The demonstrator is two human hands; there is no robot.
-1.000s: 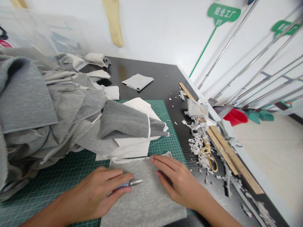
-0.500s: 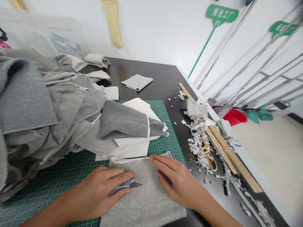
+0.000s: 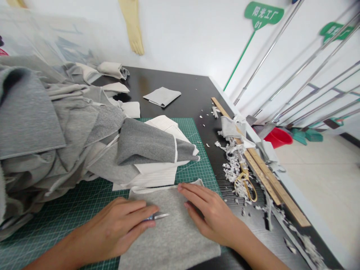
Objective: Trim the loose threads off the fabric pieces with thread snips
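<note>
A piece of light grey knit fabric (image 3: 171,240) lies in front of me, partly over the green cutting mat (image 3: 194,170), with a folded pale edge at its far side. My left hand (image 3: 120,225) is closed around small blue-handled thread snips (image 3: 157,216) and hovers over or rests on the fabric's left part; which, I cannot tell. The snips' slim blades point right, and most of the handle is hidden by my fingers. On the right side of the fabric lies my right hand (image 3: 209,212), fingers stretched out, fingertips at the folded edge.
A big heap of grey fabric pieces (image 3: 64,123) covers the left. Ahead lie a dark grey piece (image 3: 146,142) and white ribbed cloth (image 3: 157,174). Wooden rulers (image 3: 277,183), gold-handled scissors (image 3: 247,185) and fabric scraps (image 3: 234,165) line the right edge. A folded cloth (image 3: 163,96) sits farther back.
The snips have turned in my left hand, their blades now showing as a thin bright line instead of a broader dark shape. My right hand and the fabric stay put.
</note>
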